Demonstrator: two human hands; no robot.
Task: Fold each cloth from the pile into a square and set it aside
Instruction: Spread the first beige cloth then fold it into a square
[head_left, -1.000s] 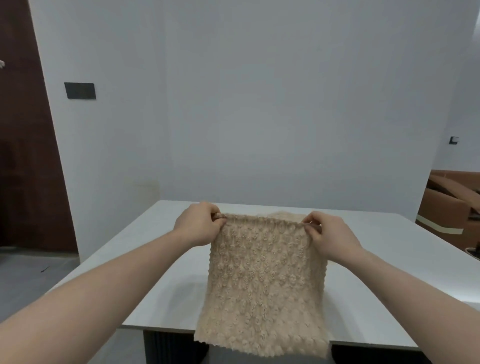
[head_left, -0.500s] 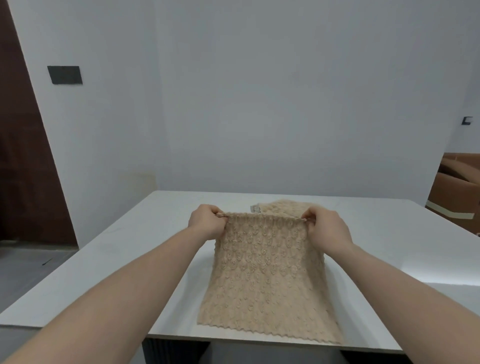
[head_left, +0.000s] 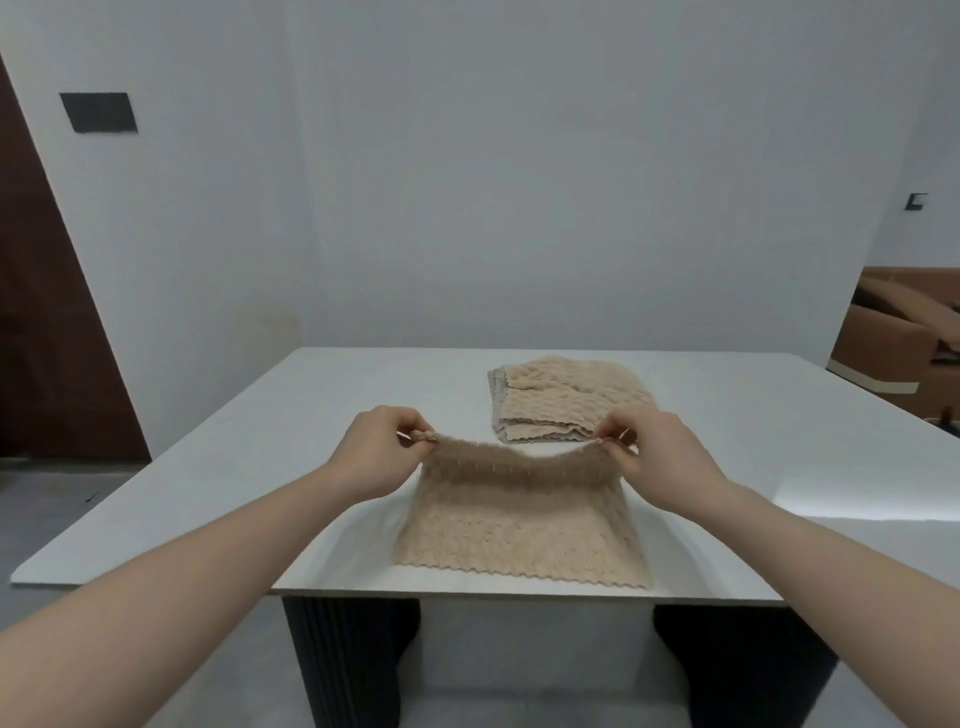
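Note:
A beige knobbly cloth (head_left: 519, 525) lies with its near half flat on the white table (head_left: 249, 467), its scalloped edge close to the table's front edge. My left hand (head_left: 382, 452) pinches the far left corner and my right hand (head_left: 649, 452) pinches the far right corner, holding that far edge lifted and sagging between them. Behind my hands a stack of beige cloths (head_left: 566, 400) lies flat on the table.
A grey wall stands behind the table. A dark brown door (head_left: 47, 338) is at the left and a brown sofa (head_left: 904, 332) at the right. The table's dark fluted legs (head_left: 343, 665) show below its front edge.
The cloth hung over the table's front edge a second ago; now its lower half lies on the tabletop. My hands have dropped lower and the stack behind has come into view.

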